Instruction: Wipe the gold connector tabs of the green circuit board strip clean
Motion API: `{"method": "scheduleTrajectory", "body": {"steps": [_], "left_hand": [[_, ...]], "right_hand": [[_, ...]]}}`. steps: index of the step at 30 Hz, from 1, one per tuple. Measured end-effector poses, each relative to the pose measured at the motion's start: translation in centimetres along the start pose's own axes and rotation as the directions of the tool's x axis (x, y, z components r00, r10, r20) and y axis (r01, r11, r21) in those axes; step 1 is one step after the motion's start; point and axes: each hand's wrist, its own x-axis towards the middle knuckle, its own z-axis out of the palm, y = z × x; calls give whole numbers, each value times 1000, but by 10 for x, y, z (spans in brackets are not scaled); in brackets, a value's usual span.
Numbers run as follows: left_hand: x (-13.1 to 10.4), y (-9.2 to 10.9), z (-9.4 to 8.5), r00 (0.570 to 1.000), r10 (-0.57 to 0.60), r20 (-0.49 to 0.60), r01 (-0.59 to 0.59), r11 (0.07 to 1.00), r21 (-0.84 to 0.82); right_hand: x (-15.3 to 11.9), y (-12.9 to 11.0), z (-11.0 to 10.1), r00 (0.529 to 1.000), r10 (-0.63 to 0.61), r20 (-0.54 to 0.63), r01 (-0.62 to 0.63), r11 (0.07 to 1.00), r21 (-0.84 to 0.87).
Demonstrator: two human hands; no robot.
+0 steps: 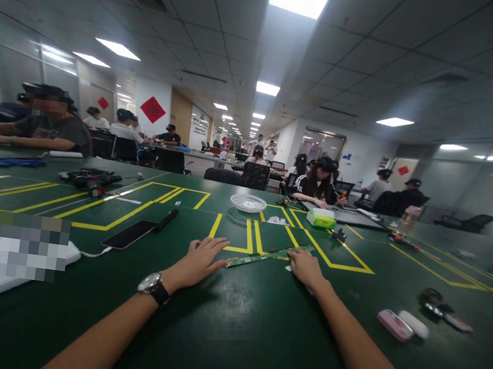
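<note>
A long, narrow green strip (257, 259) that looks like a circuit board lies slantwise before me, its right end farther away. My right hand (306, 267) has its fingers closed on the strip near that far end. A small white piece (289, 268) shows beneath this hand. My left hand (198, 261), with a watch (155, 287) at its wrist, is open with fingers stretched out. Its thumb tip is at the strip's left end; whether it touches, I cannot tell. Beyond the strip stands a round white basket (248, 203), and small white scraps (278, 220) lie to its right.
On the green table (226, 339), yellow tape marks rectangles. A phone (129, 236) with a cable and a white power strip (2, 279) lie left. A pink case (394, 325) is at right. A green-and-white packet (321, 218) lies ahead, near a person (319, 185) seated opposite.
</note>
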Motion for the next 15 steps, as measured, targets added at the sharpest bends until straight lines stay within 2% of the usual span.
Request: {"method": "scheduleTrajectory", "body": {"steps": [2, 5, 15], "left_hand": [[0, 0, -1, 1000, 7, -6, -7, 1000, 7], [-1, 0, 0, 999, 23, 30, -23, 1000, 13], [-4, 11, 10, 978, 173, 120, -171, 985, -27]], "right_hand": [[1, 16, 2, 995, 102, -10, -102, 995, -19], [2, 24, 7, 981, 192, -27, -193, 980, -39], [6, 19, 17, 981, 192, -37, -194, 981, -28]]}}
